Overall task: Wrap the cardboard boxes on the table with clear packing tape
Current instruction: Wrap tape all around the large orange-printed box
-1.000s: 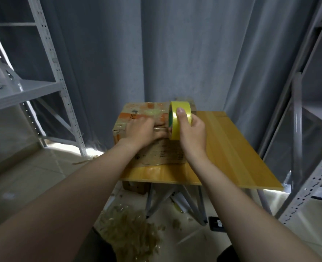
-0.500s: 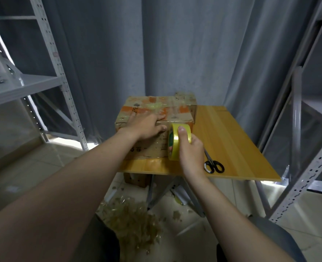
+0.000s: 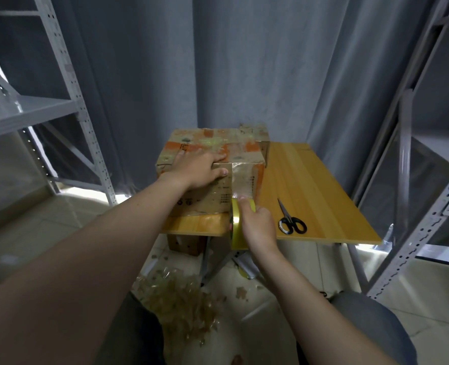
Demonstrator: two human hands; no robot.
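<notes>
Fingers point(image 3: 242, 206) of R hand point(image 3: 259, 227) are clamped on the tape roll point(image 3: 234, 225), thumb on top of the rim and the rest wrapped round its side. The roll stands on edge at the box's bottom front corner, level w/ the near edge of the surface point(image 3: 323, 193). L hand point(image 3: 199, 169) lies flat over the top front edge of the box point(image 3: 205, 201), fingers straight and together, thumb down on the front face, pressing, not gripping.

Progress, as I judge it: a clear strip point(image 3: 242, 180) runs from the box top over the edge and down the front face to the roll, uncut. The top shows shiny taped patches already, so approx. mid-job on this box. Left to do: cut or carry the strip under, then cover the other faces; how much of the back and sides is done can't be seen.

Count:
- hands: 2
- tape rolls: 1
- boxes on the surface: 1 big for sure, plus what looks like a 2nd box point(image 3: 255, 129) at its far R corner, partly hidden
- cardboard carton point(image 3: 184, 243) on the floor under the surface: 1
- scissors point(image 3: 290, 219): 1 pair, lying flat just R of the roll hand, apart from it
- heap of crumpled used tape point(image 3: 181, 306) on the floor: 1
- metal racks: 2, one L point(image 3: 34, 109), one R point(image 3: 415, 180)
</notes>
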